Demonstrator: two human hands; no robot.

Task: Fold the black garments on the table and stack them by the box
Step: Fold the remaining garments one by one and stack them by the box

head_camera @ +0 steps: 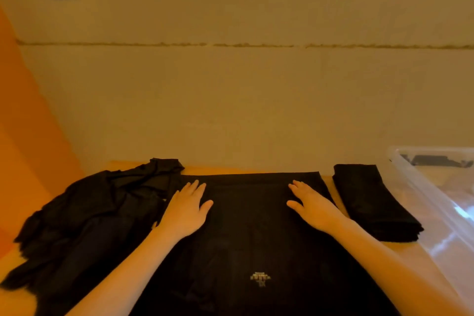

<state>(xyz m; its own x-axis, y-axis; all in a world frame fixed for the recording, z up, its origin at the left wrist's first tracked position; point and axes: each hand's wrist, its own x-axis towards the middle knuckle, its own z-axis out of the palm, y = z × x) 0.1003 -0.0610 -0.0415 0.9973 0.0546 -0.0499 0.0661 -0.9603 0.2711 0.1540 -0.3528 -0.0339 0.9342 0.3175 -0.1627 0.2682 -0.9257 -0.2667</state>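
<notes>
Though print blurs unreadable, both palms flat on garment.

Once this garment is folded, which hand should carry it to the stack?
Probably the right hand: the folded stack and the clear box lie on its side. The left hand sits by the unfolded pile.

Crumpled heap of black garments crowding just outside the left grip, folded black stack close outside the right grip, clear plastic box beyond it, open cloth between both grips, bare surface strip beside the stack
</notes>
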